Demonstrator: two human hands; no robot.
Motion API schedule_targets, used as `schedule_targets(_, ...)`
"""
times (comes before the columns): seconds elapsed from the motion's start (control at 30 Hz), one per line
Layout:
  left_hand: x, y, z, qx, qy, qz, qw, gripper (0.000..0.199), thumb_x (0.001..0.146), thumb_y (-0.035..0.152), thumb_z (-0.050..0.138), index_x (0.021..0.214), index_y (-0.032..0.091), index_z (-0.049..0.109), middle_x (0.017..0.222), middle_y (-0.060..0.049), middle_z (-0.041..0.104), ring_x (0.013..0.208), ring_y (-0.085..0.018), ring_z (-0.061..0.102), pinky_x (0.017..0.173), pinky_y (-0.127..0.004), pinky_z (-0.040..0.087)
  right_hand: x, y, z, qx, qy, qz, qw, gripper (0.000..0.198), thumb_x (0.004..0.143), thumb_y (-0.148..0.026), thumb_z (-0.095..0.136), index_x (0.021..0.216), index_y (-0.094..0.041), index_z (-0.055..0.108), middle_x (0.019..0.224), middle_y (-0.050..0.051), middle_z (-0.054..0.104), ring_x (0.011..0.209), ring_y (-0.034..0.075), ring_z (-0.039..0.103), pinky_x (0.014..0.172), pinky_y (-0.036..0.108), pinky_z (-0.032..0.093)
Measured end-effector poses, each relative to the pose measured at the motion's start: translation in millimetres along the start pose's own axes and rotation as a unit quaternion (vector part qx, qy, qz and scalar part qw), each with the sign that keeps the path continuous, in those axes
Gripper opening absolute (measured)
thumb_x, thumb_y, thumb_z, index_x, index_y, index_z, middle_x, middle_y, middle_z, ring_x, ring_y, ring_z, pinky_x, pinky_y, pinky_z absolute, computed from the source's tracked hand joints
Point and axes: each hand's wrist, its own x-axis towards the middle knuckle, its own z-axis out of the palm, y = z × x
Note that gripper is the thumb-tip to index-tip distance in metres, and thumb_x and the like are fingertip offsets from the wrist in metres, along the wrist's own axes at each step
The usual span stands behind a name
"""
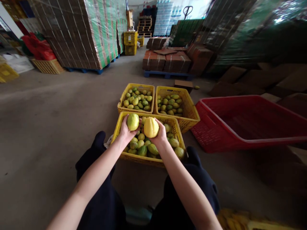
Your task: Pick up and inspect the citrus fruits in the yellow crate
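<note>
My left hand (125,130) is wrapped round a rounded green-yellow fruit (132,122). Beside it, my right hand (161,132) grips a yellow fruit (151,127) with shallow ribs and a somewhat lumpy outline. The exact kind of fruit is unclear. Both are held up side by side, a small gap apart, over the near yellow crate (144,159). That crate holds many green and yellow fruits (142,150), partly hidden by my hands and forearms. My fingers are mostly hidden behind the two fruits.
Two more yellow crates of fruit, a left one (119,107) and a right one (192,110), adjoin the far side. A large red crate (223,145) stands at the right. Flattened boxes on a blue pallet (168,75), wrapped carton stacks (72,32) and a pallet-jack handle (187,11) are behind.
</note>
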Motion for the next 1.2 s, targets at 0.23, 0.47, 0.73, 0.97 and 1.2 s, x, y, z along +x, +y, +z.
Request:
schedule_targets(0.23, -2, 4, 1, -0.016, 0.001, -0.009, 1.0, 0.034, 0.102, 0.034, 0.043, 0.113, 0.016, 0.069, 0.082, -0.006, 0.074, 0.074, -0.018, 0.071, 0.067, -0.025, 0.059, 3, 2, 0, -0.023, 0.099, 0.027, 0.994, 0.013, 0.085, -0.031, 0.053, 0.083, -0.023, 0.063, 0.059, -0.001, 0.068, 0.058, 0.022, 0.067, 0.058, 0.038, 0.061)
schedule_targets(0.47, -4, 5, 3, -0.028, 0.018, -0.005, 0.999, 0.029, 0.095, 0.041, 0.055, 0.105, 0.017, 0.067, 0.078, -0.005, 0.07, 0.07, -0.016, 0.069, 0.06, -0.022, 0.059, -8, -4, 6, 0.003, 0.064, 0.012, 0.998, 0.012, 0.082, -0.035, 0.06, 0.084, -0.023, 0.063, 0.065, 0.0, 0.07, 0.065, 0.022, 0.068, 0.059, 0.037, 0.061)
schedule_targets(0.73, -4, 5, 0, -0.014, -0.025, -0.041, 0.999, 0.039, 0.098, 0.042, 0.045, 0.108, 0.012, 0.069, 0.078, -0.009, 0.072, 0.065, -0.016, 0.068, 0.056, -0.022, 0.058, -8, -3, 4, 0.029, 0.02, 0.014, 0.999, 0.016, 0.079, -0.032, 0.061, 0.089, -0.02, 0.065, 0.069, 0.002, 0.072, 0.063, 0.021, 0.068, 0.059, 0.034, 0.061)
schedule_targets(0.97, -4, 2, 2, -0.009, -0.03, -0.019, 0.999, 0.037, 0.101, 0.034, 0.041, 0.113, 0.016, 0.071, 0.083, -0.007, 0.075, 0.074, -0.018, 0.071, 0.066, -0.024, 0.059, -11, -4, 5, 0.027, 0.011, -0.002, 1.0, 0.02, 0.076, -0.035, 0.054, 0.087, -0.021, 0.065, 0.066, 0.004, 0.07, 0.07, 0.026, 0.071, 0.06, 0.039, 0.061)
schedule_targets(1.2, -2, 2, -2, -0.002, -0.037, -0.016, 0.999, 0.038, 0.098, 0.036, 0.044, 0.119, 0.017, 0.069, 0.084, -0.007, 0.075, 0.073, -0.017, 0.071, 0.065, -0.025, 0.058, -11, -5, 2, 0.029, -0.023, -0.03, 0.999, 0.026, 0.07, -0.037, 0.056, 0.088, -0.022, 0.068, 0.073, 0.005, 0.074, 0.075, 0.028, 0.072, 0.062, 0.04, 0.06)
